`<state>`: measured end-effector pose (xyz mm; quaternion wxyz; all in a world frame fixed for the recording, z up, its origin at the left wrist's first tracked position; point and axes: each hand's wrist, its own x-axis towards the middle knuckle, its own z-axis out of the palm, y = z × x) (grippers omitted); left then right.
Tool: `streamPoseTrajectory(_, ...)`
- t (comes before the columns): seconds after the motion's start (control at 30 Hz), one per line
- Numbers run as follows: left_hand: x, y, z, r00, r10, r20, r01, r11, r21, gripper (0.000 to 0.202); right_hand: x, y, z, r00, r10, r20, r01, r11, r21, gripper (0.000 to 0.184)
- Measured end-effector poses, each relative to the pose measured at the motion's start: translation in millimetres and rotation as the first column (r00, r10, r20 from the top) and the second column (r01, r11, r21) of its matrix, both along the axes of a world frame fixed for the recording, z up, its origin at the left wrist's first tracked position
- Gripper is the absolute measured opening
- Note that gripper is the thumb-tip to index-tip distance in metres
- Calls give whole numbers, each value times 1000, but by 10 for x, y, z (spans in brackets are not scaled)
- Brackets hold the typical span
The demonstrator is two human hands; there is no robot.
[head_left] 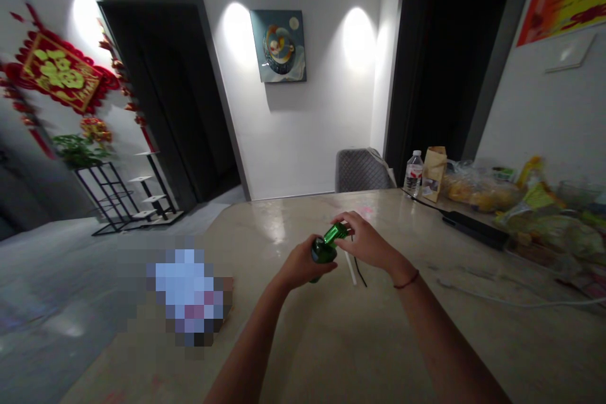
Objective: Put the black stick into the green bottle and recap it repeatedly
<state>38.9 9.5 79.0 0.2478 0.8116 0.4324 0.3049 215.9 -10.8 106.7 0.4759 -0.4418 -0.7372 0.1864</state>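
Both my hands are raised over a beige glossy table (331,341). My left hand (303,263) grips the dark green body of a small bottle (322,251). My right hand (363,242) pinches the bottle's shiny green top (336,233), which is tilted up to the right. Just beyond my hands, a white stick (351,268) and a thin black cord (360,273) lie on the table. A red string is tied round my right wrist.
Along the table's right side stand a water bottle (413,173), a brown paper bag (434,173), plastic bags of food (478,189) and a black bar (476,229). A white cable (511,301) runs across. A grey chair (360,170) stands at the far end; a plant stand (111,196) is left.
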Motion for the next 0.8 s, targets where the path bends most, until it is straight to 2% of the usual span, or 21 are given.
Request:
streamPoseTrajectory(0.13,-22,14,10,999,20,24,-20,1000,-9,51,74,53,-24,994,-2,-108,-4,999,-54,27)
streamPoseTrajectory(0.23,-46,20,41,998,10,65,-10,1000,-11,50,189,164,-134,977,-90,-191,63,987,-145,32)
streamPoseTrajectory(0.33,-57,18,76,996,6,93,-6,1000,6,48,310,334,-366,939,-244,-244,197,960,-201,35)
streamPoseTrajectory(0.43,-53,12,92,996,11,93,-12,1000,12,47,412,494,-678,890,-367,-270,300,919,-258,34)
streamPoseTrajectory(0.53,-44,3,92,996,18,91,-18,1000,1,48,507,574,-964,843,-518,-149,460,836,-300,34)
streamPoseTrajectory(0.6,-39,-4,92,996,22,84,-21,1000,-9,48,571,580,-1095,835,-545,-77,497,807,-320,36)
streamPoseTrajectory(0.7,-36,-11,94,996,14,87,-13,1000,-19,48,649,556,-1183,875,-482,55,479,840,-256,35)
streamPoseTrajectory(0.8,-34,-13,94,996,15,88,-13,1000,-17,49,684,529,-1194,887,-423,184,453,874,-176,29)
